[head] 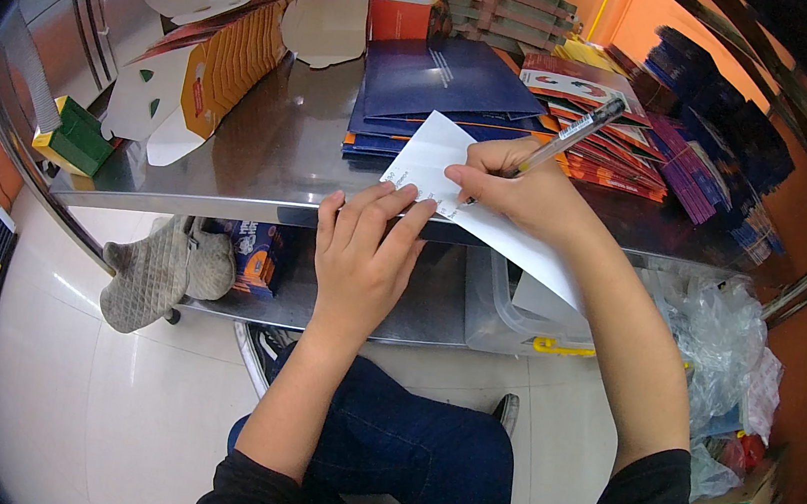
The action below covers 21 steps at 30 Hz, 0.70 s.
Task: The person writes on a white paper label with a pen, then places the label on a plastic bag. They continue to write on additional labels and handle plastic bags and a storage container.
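A white sheet of paper [427,151] bearing handwriting lies slantwise at the front edge of a steel shelf [275,130], its lower part reaching past the edge. My right hand [514,182] grips a clear-barrelled pen [569,135], whose tip is at the paper beside the writing. The fingertips of my left hand [370,248] rest on the paper's left edge, fingers slightly apart, with nothing grasped. Behind the paper is a stack of dark blue flat packages [447,83]. Part of the writing is hidden by my fingers.
Folded orange cartons [224,79] and a green-yellow box [77,136] stand left. Red packets [611,157] and banded purple bundles [683,162] lie right. Below are quilted oven mitts [147,281], a clear plastic bin [502,309] and plastic bags [709,350]. A steel post [35,176] borders the left.
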Tool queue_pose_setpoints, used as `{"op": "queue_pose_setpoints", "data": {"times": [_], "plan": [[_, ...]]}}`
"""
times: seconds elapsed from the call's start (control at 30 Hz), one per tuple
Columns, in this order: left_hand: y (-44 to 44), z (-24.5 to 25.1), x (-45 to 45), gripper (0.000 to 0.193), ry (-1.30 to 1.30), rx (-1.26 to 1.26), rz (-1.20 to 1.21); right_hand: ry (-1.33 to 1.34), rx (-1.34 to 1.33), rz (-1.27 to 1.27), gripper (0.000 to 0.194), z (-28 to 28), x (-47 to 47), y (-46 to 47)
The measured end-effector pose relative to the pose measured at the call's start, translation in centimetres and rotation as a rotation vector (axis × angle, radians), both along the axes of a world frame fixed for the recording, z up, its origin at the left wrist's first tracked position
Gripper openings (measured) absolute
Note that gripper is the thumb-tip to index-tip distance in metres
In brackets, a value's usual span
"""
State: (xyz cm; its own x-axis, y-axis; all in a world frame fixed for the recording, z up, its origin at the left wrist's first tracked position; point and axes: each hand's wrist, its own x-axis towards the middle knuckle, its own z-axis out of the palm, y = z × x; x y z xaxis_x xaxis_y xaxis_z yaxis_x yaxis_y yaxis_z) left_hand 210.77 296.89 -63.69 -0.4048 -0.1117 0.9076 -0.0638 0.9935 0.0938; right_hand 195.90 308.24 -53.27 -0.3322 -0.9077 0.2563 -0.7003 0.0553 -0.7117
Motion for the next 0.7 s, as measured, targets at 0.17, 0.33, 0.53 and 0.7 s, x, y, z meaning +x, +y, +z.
{"op": "queue_pose_setpoints", "data": {"times": [0.17, 0.33, 0.53, 0.7], "plan": [[-0.03, -0.06, 0.0, 0.051, 0.0, 0.008, -0.008, 0.04, -0.044, -0.01, 0.033, -0.25, -0.09, -0.17], [-0.06, -0.14, -0.11, 0.051, 0.006, 0.0, -0.007, 0.04, -0.062, -0.015, 0.033, -0.3, -0.11, -0.16], [-0.05, -0.07, -0.07, 0.052, -0.001, 0.003, -0.008, 0.02, -0.068, -0.017, 0.034, -0.23, -0.03, -0.3], [0.01, 0.01, -0.06, 0.051, 0.006, 0.005, -0.006, 0.021, -0.102, -0.052, 0.033, -0.18, 0.08, -0.18]]}}
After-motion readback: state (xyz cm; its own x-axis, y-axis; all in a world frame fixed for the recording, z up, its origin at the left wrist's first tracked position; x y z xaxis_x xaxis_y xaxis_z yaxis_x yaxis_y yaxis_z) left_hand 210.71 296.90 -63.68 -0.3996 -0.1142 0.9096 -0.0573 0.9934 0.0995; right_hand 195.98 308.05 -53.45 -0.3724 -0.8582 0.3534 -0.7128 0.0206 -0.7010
